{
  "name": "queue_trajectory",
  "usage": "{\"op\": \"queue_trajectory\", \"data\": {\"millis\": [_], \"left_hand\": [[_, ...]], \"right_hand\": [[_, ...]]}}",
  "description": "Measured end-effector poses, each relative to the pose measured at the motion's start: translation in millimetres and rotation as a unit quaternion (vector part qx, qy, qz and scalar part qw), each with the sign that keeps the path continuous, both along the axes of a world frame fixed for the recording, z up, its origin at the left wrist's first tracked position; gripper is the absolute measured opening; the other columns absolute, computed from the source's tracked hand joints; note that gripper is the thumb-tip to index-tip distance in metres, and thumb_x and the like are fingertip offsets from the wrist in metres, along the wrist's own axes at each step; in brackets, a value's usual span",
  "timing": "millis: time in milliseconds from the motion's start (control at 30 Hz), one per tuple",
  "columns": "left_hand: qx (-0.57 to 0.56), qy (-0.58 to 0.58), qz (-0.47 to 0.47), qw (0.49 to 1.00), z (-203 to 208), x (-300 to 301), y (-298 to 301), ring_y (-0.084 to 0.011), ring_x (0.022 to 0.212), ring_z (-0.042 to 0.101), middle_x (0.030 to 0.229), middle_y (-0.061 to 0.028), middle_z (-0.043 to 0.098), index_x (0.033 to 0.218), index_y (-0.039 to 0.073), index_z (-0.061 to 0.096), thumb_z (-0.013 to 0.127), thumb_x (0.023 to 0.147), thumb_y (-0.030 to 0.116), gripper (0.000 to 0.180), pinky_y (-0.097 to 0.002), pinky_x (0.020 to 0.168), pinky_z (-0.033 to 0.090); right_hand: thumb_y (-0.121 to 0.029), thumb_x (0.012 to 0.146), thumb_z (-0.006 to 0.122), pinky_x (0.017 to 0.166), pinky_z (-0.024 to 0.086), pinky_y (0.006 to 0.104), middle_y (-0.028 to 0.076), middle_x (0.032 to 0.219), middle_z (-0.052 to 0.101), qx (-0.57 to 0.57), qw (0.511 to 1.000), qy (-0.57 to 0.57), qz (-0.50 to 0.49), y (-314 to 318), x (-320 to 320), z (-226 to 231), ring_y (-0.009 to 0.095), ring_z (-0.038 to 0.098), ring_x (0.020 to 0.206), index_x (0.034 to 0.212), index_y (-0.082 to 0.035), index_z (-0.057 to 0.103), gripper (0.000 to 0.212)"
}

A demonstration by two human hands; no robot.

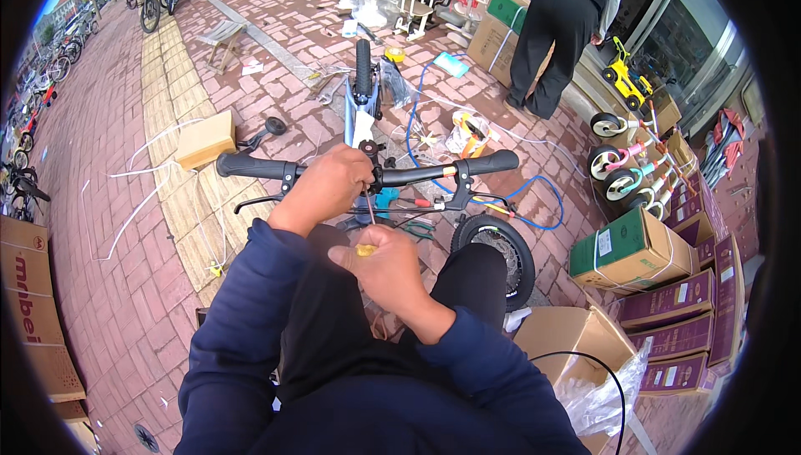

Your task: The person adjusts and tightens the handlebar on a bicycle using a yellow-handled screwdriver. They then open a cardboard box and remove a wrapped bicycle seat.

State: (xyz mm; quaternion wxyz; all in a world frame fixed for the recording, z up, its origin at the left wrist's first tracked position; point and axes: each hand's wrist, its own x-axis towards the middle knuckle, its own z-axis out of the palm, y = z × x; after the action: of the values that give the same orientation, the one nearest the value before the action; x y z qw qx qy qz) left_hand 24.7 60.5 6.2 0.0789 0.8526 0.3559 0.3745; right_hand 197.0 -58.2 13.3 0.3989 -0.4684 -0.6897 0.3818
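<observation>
A small bicycle stands in front of my knees, its black handlebar (417, 175) running crosswise with a rubber grip at each end. My left hand (329, 184) is closed at the middle of the bar, beside the stem (370, 149). What its fingertips pinch is hidden. Lower down, my right hand (390, 270) grips a screwdriver (365, 250) by its yellow handle. The thin shaft points up to the left fingertips; its tip cannot be made out. Beyond the bar are a light blue fork (350, 121) and an edge-on black tyre (363, 67).
Another wheel (521, 267) stands by my right knee, and pliers (417, 228) lie under the bar. A blue hose (561, 204) crosses the brick paving. Cartons (622, 250) and small balance bikes (622, 159) line the right. Another person (559, 29) stands ahead. A carton (207, 139) lies left.
</observation>
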Motion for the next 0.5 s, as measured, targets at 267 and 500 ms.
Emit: {"op": "queue_trajectory", "data": {"millis": [267, 500], "left_hand": [[-0.015, -0.014, 0.007, 1.000, 1, -18, -7, -0.0367, 0.101, 0.067, 0.098, -0.0102, 0.073, 0.088, 0.004, 0.077, 0.070, 0.081, -0.005, 0.014, -0.0445, 0.090, 0.057], [-0.021, -0.020, -0.005, 1.000, 0, -18, -4, -0.0355, 0.098, 0.066, 0.100, -0.0093, 0.074, 0.089, 0.004, 0.077, 0.076, 0.076, -0.002, 0.014, -0.0442, 0.086, 0.057]], "right_hand": [[-0.022, 0.089, 0.089, 0.087, 0.057, 0.0397, 0.023, 0.129, 0.064, -0.004, 0.999, -0.041, -0.019, -14, -4, 5, 0.027, 0.068, 0.098, 0.124, -0.001, 0.066, 0.046], [-0.020, 0.087, 0.080, 0.103, 0.052, 0.0486, 0.031, 0.151, 0.052, 0.376, 0.876, -0.302, 0.022, 2, 1, 42, 0.042, 0.061, 0.123, 0.130, 0.000, 0.064, 0.050]]}}
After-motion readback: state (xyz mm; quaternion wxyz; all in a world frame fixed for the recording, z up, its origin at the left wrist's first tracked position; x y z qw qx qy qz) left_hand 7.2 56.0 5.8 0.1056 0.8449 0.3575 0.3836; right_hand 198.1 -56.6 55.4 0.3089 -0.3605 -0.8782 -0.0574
